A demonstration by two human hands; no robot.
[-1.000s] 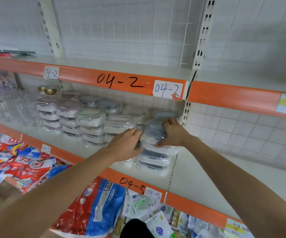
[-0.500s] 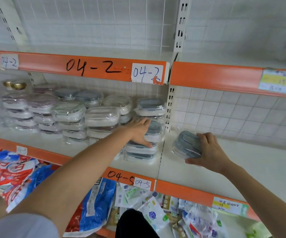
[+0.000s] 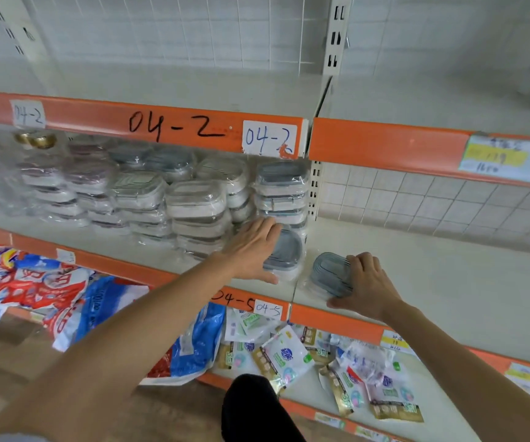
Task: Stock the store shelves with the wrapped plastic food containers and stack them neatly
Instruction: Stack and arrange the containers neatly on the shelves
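Several stacks of wrapped plastic food containers [image 3: 193, 205] fill the left bay of the middle shelf [image 3: 448, 282]. My left hand [image 3: 252, 250] lies flat on top of the front right stack, which has a grey-lidded container [image 3: 286, 253] on top. Its fingers are straight and its thumb runs along the front. Just right of the bay joint, my right hand [image 3: 369, 287] grips another wrapped grey-lidded container [image 3: 329, 274]. Fingers curl over its far edge and the thumb is at its near side. That container is tilted and touches the shelf board.
A white upright post [image 3: 316, 186] divides the bays. The upper shelf's orange edge [image 3: 174, 126] hangs close above the stacks. Gold-lidded jars [image 3: 36, 140] stand far left. Blue and red bags [image 3: 98, 301] and small packets [image 3: 289, 355] lie on the lower shelf.
My right hand lifted the top grey-lidded container off the front stack and carried it right onto the neighbouring shelf board. My left hand stayed on the stack.
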